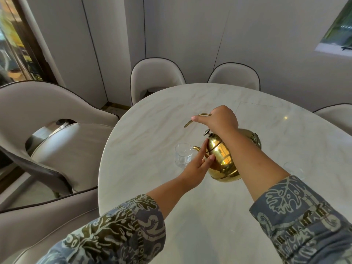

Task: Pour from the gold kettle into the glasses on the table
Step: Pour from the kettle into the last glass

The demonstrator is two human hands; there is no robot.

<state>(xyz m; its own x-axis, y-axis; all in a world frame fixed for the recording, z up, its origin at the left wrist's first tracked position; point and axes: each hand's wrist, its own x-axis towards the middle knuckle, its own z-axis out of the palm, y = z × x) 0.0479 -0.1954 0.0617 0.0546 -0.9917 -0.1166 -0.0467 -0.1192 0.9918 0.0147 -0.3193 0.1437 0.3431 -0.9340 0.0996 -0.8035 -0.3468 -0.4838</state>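
The gold kettle (pixel 222 159) hangs tilted to the left above the white marble table (pixel 152 119). Its spout tip sits just over the rim of a clear glass (pixel 183 154) standing on the table to its left. My right hand (pixel 221 119) is shut on the kettle's arched gold handle from above. My left hand (pixel 198 166) rests against the kettle's front, fingers spread flat below the spout. A second clear glass (pixel 294 169) stands to the right, partly hidden behind my right forearm. No stream of liquid is visible.
Cream upholstered chairs ring the table: a large chair (pixel 47 119) at the left, two chair backs (pixel 156 77) (pixel 234 75) at the far side, another chair edge (pixel 335 115) at the right. A square inset panel (pixel 257 113) marks the tabletop beyond the kettle.
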